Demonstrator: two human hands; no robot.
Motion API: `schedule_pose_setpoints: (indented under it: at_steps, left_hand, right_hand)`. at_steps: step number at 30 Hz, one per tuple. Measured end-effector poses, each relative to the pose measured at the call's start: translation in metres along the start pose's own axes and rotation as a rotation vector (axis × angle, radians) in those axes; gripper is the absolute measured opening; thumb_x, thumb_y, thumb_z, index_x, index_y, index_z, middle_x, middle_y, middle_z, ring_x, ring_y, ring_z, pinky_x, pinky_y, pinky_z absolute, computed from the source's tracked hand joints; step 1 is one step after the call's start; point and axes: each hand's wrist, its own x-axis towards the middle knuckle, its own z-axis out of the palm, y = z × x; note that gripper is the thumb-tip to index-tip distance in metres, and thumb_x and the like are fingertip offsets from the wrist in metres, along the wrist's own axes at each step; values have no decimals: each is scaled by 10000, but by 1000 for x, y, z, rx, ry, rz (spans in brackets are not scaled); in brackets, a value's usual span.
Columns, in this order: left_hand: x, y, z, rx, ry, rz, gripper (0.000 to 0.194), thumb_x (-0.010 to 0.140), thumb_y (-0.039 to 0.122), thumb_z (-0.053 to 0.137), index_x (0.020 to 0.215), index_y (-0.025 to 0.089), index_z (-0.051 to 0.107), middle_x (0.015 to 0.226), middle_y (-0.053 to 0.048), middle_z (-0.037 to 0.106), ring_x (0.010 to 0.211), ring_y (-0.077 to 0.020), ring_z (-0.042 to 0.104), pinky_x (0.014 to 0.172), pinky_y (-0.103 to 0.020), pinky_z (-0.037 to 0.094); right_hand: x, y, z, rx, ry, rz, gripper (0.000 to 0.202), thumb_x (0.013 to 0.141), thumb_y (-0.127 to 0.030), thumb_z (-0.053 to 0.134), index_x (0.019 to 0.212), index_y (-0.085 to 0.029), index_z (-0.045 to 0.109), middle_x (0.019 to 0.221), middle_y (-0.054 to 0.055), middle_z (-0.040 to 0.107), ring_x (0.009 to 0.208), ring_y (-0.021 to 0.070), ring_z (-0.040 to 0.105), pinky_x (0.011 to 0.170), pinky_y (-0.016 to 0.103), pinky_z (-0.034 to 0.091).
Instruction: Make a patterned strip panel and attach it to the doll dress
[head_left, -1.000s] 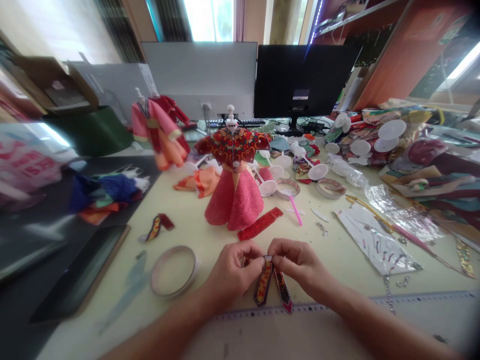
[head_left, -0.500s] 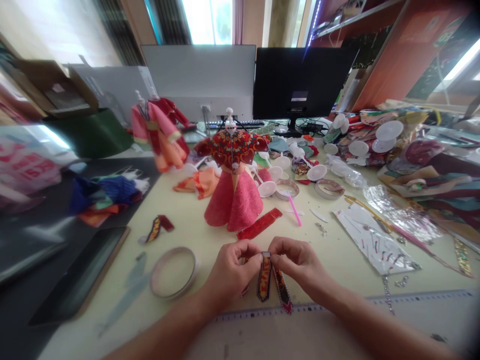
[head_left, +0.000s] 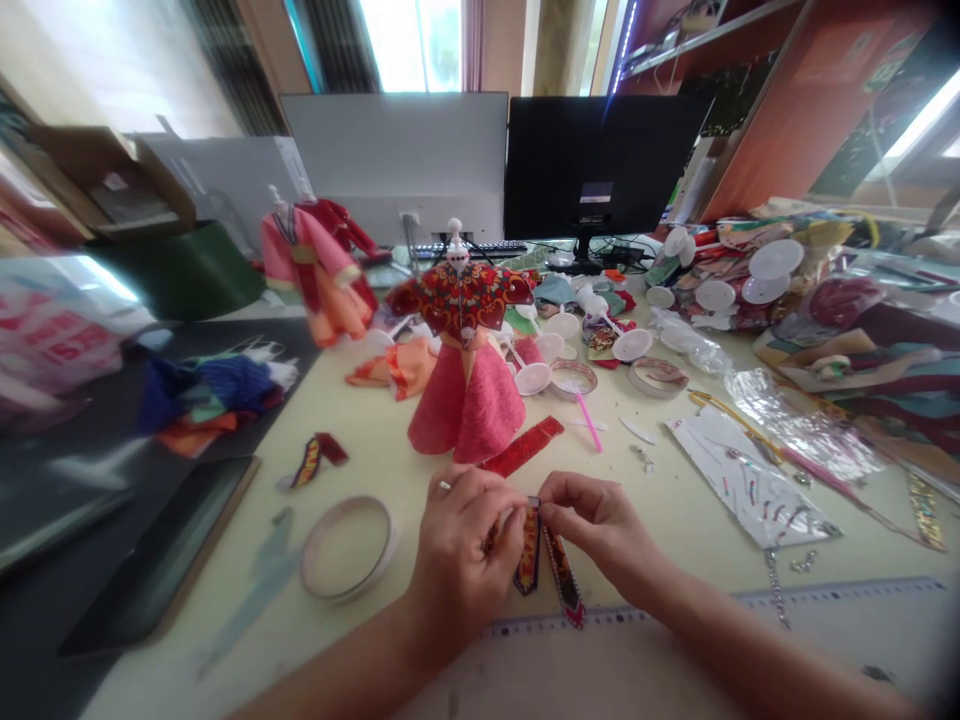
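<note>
Patterned strips (head_left: pixel 564 580) look like woven cloth, while a pink skirt (head_left: pixel 493 405) shows textured, matt fabric. Crinkled clear plastic wrap (head_left: pixel 802 420) gleams, white discs (head_left: pixel 632 345) appear smooth plastic, and a silver chain (head_left: pixel 778 590) glints like metal.

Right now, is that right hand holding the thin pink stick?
No, the right hand pinches a narrow, red-tipped patterned strip, while the stick lies apart.
</note>
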Motion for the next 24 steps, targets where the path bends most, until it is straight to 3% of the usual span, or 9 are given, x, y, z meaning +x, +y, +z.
schedule_pose_setpoints:
  at_steps: [2, 13, 24]
  left_hand:
    - [0, 1, 1, 61, -18, 49, 138, 803, 64, 570, 858, 172, 637, 779, -31, 617, 790, -171, 524, 800, -358, 403]
    - [-1, -2, 3, 46, -69, 13, 84, 802, 104, 590, 787, 164, 647, 723, -23, 621, 750, -168, 522, 823, -377, 399]
    - [-1, -2, 4, 5, -84, -25, 117, 789, 84, 574, 745, 168, 642, 701, -18, 614, 735, -164, 519, 811, -374, 398]
  right_hand:
    - [0, -1, 0, -32, 4, -26, 203, 793, -329, 587, 674, -165, 587, 615, -10, 531, 576, 109, 480, 512, 220, 381]
    - [-2, -4, 2, -201, 29, -205, 154, 804, -239, 563, 664, -178, 578, 639, -14, 556, 609, 113, 520, 584, 227, 421]
    - [-2, -5, 2, -209, 14, -185, 150, 800, -214, 552, 656, -173, 562, 638, -15, 548, 609, 105, 506, 585, 217, 414]
